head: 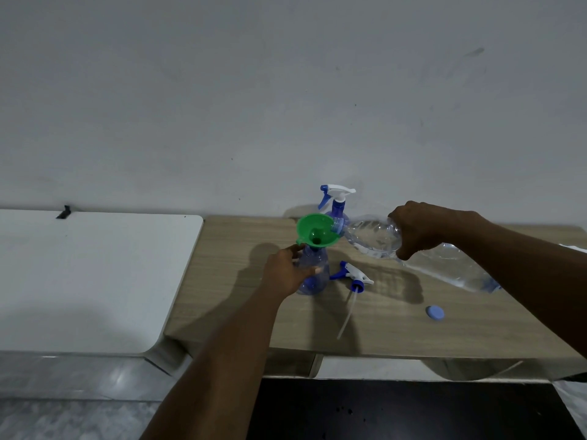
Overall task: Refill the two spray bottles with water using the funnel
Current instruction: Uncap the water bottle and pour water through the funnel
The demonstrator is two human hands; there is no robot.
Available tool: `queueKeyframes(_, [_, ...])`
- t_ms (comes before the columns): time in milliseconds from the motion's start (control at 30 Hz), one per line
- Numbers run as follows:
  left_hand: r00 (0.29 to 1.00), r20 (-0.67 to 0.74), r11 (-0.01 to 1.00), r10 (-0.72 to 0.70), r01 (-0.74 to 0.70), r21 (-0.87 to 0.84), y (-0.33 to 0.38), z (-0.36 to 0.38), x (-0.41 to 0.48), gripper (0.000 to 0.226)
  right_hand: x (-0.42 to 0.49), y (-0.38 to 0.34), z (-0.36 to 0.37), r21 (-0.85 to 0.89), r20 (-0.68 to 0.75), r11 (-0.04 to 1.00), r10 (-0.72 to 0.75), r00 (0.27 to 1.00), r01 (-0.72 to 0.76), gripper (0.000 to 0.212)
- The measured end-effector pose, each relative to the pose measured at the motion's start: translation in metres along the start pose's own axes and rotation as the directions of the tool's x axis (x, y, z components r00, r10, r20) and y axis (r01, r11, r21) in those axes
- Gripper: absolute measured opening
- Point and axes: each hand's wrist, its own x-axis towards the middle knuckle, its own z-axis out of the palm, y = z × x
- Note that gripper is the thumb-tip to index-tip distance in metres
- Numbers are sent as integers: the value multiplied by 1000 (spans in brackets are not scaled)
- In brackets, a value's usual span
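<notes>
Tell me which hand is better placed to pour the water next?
The right hand: it holds the tilted water bottle with its mouth at the green funnel. The left hand is busy steadying the spray bottle beneath.

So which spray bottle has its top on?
The far spray bottle by the wall, with its white-and-blue trigger on. The near spray bottle, held by the left hand, has the green funnel in its neck; its loose trigger lies on the table.
</notes>
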Motion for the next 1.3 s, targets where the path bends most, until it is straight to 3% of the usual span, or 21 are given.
queueKeyframes(1300, [1000,-1,1000,-5,5,13,2,-1,0,71,5,2,-2,-67,-15,998,-21,1000,20,49])
